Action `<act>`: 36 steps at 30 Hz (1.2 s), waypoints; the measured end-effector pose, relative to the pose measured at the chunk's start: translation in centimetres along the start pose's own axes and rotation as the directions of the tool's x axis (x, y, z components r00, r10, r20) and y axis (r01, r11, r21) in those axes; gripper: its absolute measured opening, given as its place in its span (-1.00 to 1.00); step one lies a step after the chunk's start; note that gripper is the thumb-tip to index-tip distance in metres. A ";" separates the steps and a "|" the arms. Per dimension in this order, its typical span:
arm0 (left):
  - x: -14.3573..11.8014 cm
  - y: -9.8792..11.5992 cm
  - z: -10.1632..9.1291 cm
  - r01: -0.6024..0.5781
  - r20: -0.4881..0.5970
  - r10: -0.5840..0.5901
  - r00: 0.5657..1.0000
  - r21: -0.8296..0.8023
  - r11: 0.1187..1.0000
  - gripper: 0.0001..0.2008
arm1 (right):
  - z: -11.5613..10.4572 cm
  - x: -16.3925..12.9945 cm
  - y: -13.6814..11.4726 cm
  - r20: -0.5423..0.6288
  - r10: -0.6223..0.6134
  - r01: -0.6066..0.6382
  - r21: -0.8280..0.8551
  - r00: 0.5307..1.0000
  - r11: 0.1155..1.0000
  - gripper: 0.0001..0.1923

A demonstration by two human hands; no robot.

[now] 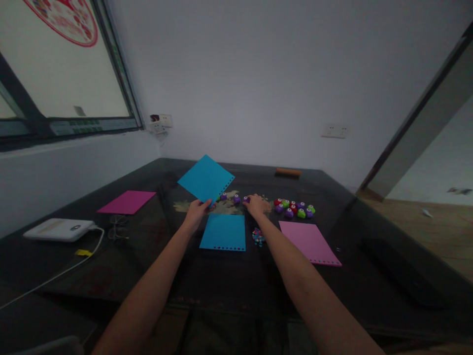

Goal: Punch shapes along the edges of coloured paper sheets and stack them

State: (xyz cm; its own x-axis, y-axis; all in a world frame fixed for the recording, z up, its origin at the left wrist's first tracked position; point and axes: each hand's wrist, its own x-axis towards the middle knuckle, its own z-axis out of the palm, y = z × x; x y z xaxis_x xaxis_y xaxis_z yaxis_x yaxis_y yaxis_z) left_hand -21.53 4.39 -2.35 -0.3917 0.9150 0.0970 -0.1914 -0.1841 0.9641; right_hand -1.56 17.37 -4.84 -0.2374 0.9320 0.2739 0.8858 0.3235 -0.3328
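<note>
The left hand (197, 211) pinches a blue sheet (206, 178) by its lower corner, lifted and tilted above the table (229, 281); the right hand (256, 204) closes on a small purple punch (246, 199); best keep the sheet's holed edge level so the punch slides on squarely
</note>
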 end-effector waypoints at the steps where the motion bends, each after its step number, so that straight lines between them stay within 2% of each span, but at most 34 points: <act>1: -0.1 -0.1 0.2 0.007 0.010 -0.007 1.000 0.002 1.000 -0.62 | 0.0 -0.1 0.0 0.000 -0.003 0.003 0.008 1.000 1.000 -0.71; 10: -0.7 -1.8 1.5 0.033 0.100 -0.040 0.994 0.074 0.997 -0.65 | -1.4 -2.5 1.3 0.019 -0.098 0.094 0.135 0.995 0.986 -0.75; 13: -1.2 -2.2 2.2 0.035 0.136 -0.049 0.990 0.107 0.994 -0.66 | -2.5 -3.8 2.2 0.003 -0.107 0.101 0.301 0.994 0.948 -0.77; 15: -1.7 -2.4 2.8 0.035 0.170 -0.054 0.984 0.110 0.993 -0.65 | -3.4 -4.9 2.8 -0.011 -0.108 0.099 0.485 0.994 0.869 -0.75; 18: -2.7 -2.4 3.9 0.046 0.218 -0.071 0.973 0.116 0.992 -0.63 | -5.1 -7.2 3.8 0.047 -0.095 0.025 0.767 0.994 0.642 -0.66; 20: -3.3 -2.1 4.8 0.047 0.249 -0.073 0.966 0.109 0.993 -0.62 | -6.5 -8.8 4.4 0.100 -0.096 -0.035 0.851 0.990 0.524 -0.60; 22: -4.0 -1.6 6.0 0.039 0.283 -0.072 0.956 0.120 0.992 -0.64 | -8.1 -10.4 4.6 0.137 -0.077 -0.086 0.880 0.988 0.468 -0.54; 27: -5.6 0.0 9.1 -0.024 0.365 -0.037 0.930 0.162 0.986 -0.68 | -10.9 -13.3 3.8 0.157 -0.008 -0.147 0.937 0.988 0.318 -0.59; 32: -7.0 -0.2 10.7 0.016 0.333 -0.063 0.941 0.144 0.989 -0.70 | -10.9 -14.7 3.1 0.244 -0.002 -0.242 0.963 0.970 0.115 -0.58; 34: -7.3 -0.5 10.7 0.054 0.318 -0.108 0.942 0.172 0.984 -0.69 | -10.5 -14.9 3.2 0.274 -0.011 -0.272 0.959 0.962 0.074 -0.57; 36: -7.4 -0.8 10.5 0.065 0.311 -0.133 0.941 0.220 0.973 -0.68 | -10.0 -14.9 3.3 0.281 -0.005 -0.280 0.957 0.960 0.072 -0.58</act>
State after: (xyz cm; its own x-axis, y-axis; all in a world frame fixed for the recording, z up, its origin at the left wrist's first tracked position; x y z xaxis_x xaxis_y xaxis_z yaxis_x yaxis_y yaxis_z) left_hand -9.00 1.58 -1.23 -0.0634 0.9972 0.0396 -0.0142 -0.0406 0.9991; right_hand 8.91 2.90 -1.00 -0.3442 0.9388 0.0111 -0.2513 -0.0808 -0.9645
